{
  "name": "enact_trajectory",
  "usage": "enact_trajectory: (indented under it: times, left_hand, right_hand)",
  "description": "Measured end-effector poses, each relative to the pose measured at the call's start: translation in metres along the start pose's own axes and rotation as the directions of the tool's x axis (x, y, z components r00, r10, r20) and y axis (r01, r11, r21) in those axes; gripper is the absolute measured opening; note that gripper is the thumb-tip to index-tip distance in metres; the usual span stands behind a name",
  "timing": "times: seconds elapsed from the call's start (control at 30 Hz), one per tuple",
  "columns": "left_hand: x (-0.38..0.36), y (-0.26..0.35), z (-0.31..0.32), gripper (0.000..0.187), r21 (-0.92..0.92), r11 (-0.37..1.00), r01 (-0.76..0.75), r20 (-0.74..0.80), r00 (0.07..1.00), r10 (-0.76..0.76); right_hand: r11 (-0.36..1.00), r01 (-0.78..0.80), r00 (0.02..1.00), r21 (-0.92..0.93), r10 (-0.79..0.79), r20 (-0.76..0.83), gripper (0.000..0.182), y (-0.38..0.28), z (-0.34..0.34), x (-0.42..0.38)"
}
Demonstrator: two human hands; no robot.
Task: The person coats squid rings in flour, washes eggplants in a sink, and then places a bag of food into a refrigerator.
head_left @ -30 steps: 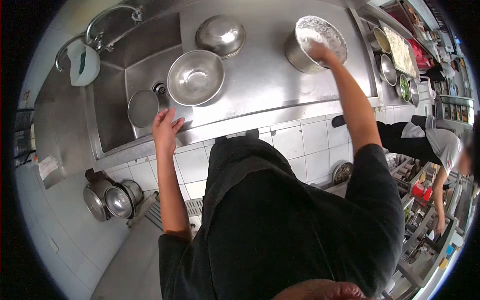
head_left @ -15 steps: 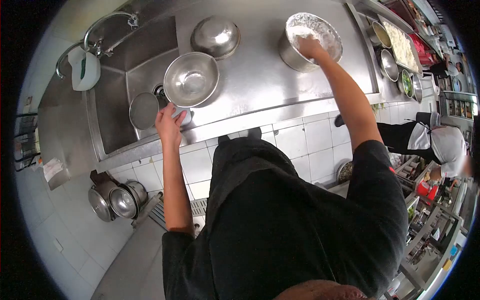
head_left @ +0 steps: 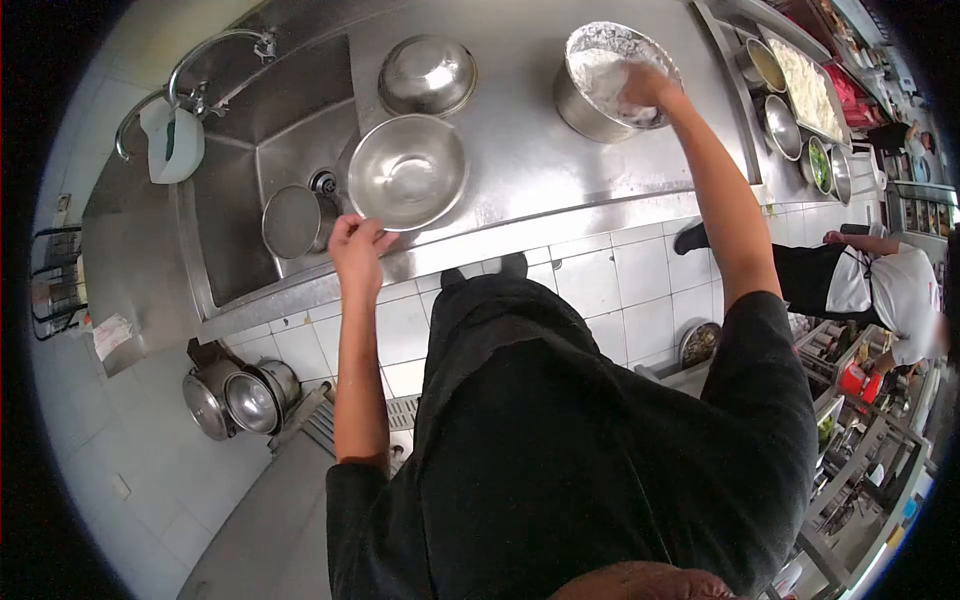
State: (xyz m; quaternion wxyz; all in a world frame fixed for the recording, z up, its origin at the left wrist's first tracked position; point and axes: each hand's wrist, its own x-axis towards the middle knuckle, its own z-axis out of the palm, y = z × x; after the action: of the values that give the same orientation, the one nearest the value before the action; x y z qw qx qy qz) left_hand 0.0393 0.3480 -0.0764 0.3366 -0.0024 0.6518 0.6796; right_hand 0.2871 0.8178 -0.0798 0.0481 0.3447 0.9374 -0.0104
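Note:
Pinched at its near rim by my left hand [head_left: 358, 250], a wide metal bowl [head_left: 408, 170] sits at the edge between the sink and the steel counter. My right hand [head_left: 648, 88] reaches into a deep metal pot [head_left: 583, 112] on the counter. White, floury stuff [head_left: 597, 78] fills the bottom of that pot and coats its inner wall. Motion smears the right fingers, so their grip does not show. Behind the held bowl, an upside-down metal bowl [head_left: 428, 75] rests on the counter.
A round metal container [head_left: 292, 222] stands in the sink [head_left: 225, 240], under a curved faucet [head_left: 215, 38]. On the right are a tray of pale food [head_left: 808, 90] and several metal bowls. A co-worker [head_left: 895, 290] stands beyond. Pots [head_left: 250, 402] sit at lower left.
My left hand has shifted right along with the bowl, which now sits more over the counter. My right hand has moved rightward inside the pot. The co-worker's arms have changed position.

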Motion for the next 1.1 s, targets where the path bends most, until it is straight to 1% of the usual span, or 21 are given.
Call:
enact_trajectory:
  times: [0.03, 0.07, 0.13, 0.17, 0.2, 0.23, 0.27, 0.37, 0.4, 0.47, 0.5, 0.57, 0.6, 0.7, 0.77, 0.87, 0.9, 0.97, 1.07, 1.1]
  left_hand:
    - [-0.006, -0.003, 0.008, 0.014, -0.011, 1.0, 0.01, 0.029, 1.0, -0.01]
    - [-0.011, -0.004, 0.02, 0.013, -0.027, 1.0, 0.001, 0.075, 0.997, 0.001]
    - [-0.023, 0.003, 0.049, 0.013, -0.019, 0.999, 0.029, 0.144, 0.989, -0.026]
    - [-0.03, 0.002, 0.06, 0.013, -0.009, 0.999, 0.05, 0.18, 0.982, -0.047]
    - [-0.031, -0.001, 0.07, 0.013, 0.021, 0.998, 0.061, 0.201, 0.978, -0.063]
    - [-0.03, -0.004, 0.081, 0.013, 0.043, 0.997, 0.066, 0.222, 0.972, -0.074]
    - [-0.03, -0.006, 0.089, 0.013, 0.064, 0.995, 0.075, 0.238, 0.967, -0.088]
    - [-0.032, -0.008, 0.108, 0.013, 0.06, 0.995, 0.085, 0.29, 0.952, -0.098]
    - [-0.032, -0.007, 0.115, 0.013, 0.051, 0.995, 0.085, 0.303, 0.948, -0.097]
    - [-0.03, -0.01, 0.124, 0.013, 0.084, 0.994, 0.073, 0.329, 0.939, -0.097]
    - [-0.029, -0.012, 0.128, 0.014, 0.106, 0.992, 0.065, 0.343, 0.934, -0.097]
    - [-0.027, -0.017, 0.137, 0.014, 0.121, 0.991, 0.06, 0.346, 0.933, -0.098]
    - [-0.026, -0.019, 0.14, 0.014, 0.129, 0.99, 0.058, 0.347, 0.932, -0.1]
    - [-0.026, -0.018, 0.146, 0.014, 0.123, 0.989, 0.084, 0.361, 0.924, -0.124]
    - [-0.026, -0.018, 0.147, 0.014, 0.094, 0.992, 0.089, 0.349, 0.93, -0.117]
    - [-0.027, -0.019, 0.149, 0.014, 0.087, 0.993, 0.082, 0.338, 0.935, -0.107]
    - [-0.029, -0.017, 0.149, 0.014, 0.092, 0.993, 0.08, 0.335, 0.936, -0.107]
    - [-0.03, -0.014, 0.145, 0.014, 0.107, 0.991, 0.08, 0.321, 0.941, -0.111]
    - [-0.022, -0.023, 0.136, 0.015, 0.146, 0.987, 0.062, 0.298, 0.949, -0.103]
    - [-0.019, -0.028, 0.133, 0.015, 0.165, 0.985, 0.049, 0.292, 0.952, -0.096]
  right_hand:
    - [0.995, 0.006, 0.997, -0.099, 0.002, 0.076, 0.036, 0.007, 0.031, 0.008]
    - [0.991, -0.056, 0.998, -0.118, 0.056, -0.002, 0.039, -0.012, 0.039, -0.002]
    - [0.99, -0.102, 0.992, -0.101, 0.109, 0.064, 0.052, -0.043, 0.01, -0.013]
    - [0.995, -0.093, 0.99, -0.04, 0.097, 0.1, 0.054, -0.037, 0.022, -0.01]
    - [0.996, -0.087, 0.989, 0.014, 0.085, 0.123, 0.055, -0.018, 0.033, 0.005]
    - [0.995, -0.077, 0.988, 0.061, 0.068, 0.139, 0.057, -0.01, 0.025, 0.013]
    - [0.991, 0.011, 0.997, 0.136, -0.001, -0.073, 0.048, -0.003, 0.025, 0.004]
    - [0.925, -0.103, 0.972, 0.366, 0.171, -0.16, 0.043, 0.005, 0.015, -0.002]
    - [0.889, -0.124, 0.976, 0.44, 0.19, -0.109, 0.044, 0.001, -0.001, -0.01]
    - [0.795, -0.177, 0.975, 0.581, 0.222, -0.007, 0.046, -0.022, -0.068, -0.032]
    - [0.735, -0.207, 0.971, 0.646, 0.233, 0.046, 0.048, -0.027, -0.084, -0.037]
    - [0.81, -0.102, 0.97, 0.578, 0.21, -0.124, 0.049, -0.005, -0.072, -0.028]
    - [0.803, -0.055, 0.978, 0.593, 0.163, -0.129, 0.049, -0.009, -0.087, -0.031]
    - [0.824, -0.036, 0.986, 0.566, 0.12, -0.112, 0.058, -0.038, -0.128, -0.052]
    - [0.887, -0.016, 0.985, 0.461, 0.093, -0.144, 0.068, -0.087, -0.155, -0.08]
    - [0.908, -0.008, 0.999, 0.42, 0.027, -0.038, 0.068, -0.137, -0.147, -0.094]
    - [0.887, 0.037, 0.999, 0.46, -0.045, 0.006, 0.066, -0.15, -0.139, -0.097]
    - [0.897, -0.007, 0.992, 0.443, -0.051, 0.118, 0.057, -0.16, -0.123, -0.09]
    - [0.732, -0.114, 0.968, 0.671, -0.071, 0.242, 0.045, -0.159, -0.146, -0.081]
    - [0.768, -0.001, 0.998, 0.64, -0.037, 0.046, 0.034, -0.143, -0.132, -0.067]
